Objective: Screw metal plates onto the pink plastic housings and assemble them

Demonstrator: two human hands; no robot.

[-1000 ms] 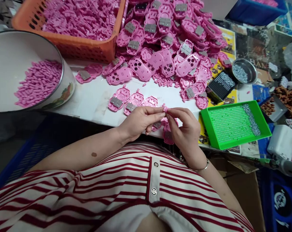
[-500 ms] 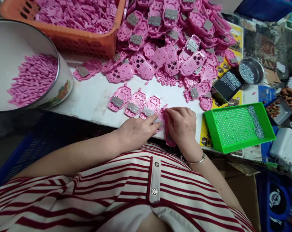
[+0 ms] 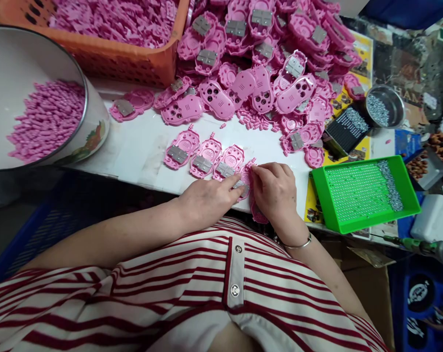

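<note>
Several pink plastic shells with grey metal plates lie in a row near the table's front edge, among them the leftmost shell (image 3: 181, 148). My left hand (image 3: 208, 201) rests with its fingertips on the rightmost shell of the row (image 3: 245, 182), pressing on its grey plate. Above that shell's right side, my right hand (image 3: 276, 188) is pinched; whatever is between the fingertips is too small to make out. Another pink shell (image 3: 258, 213) sticks out at the table edge, partly hidden under my right hand.
A white pot (image 3: 96, 120) of small pink pieces and an orange basket (image 3: 133, 63) stand left. Pink shells (image 3: 260, 58) are heaped behind. At right are a green tray (image 3: 334, 222) of screws, a black tray (image 3: 344, 132), a metal bowl (image 3: 384, 106) and a screwdriver (image 3: 415, 244).
Both hands stay at the same shell with almost no movement. The view has shifted slightly, and more of the screwdriver shows at the right.
</note>
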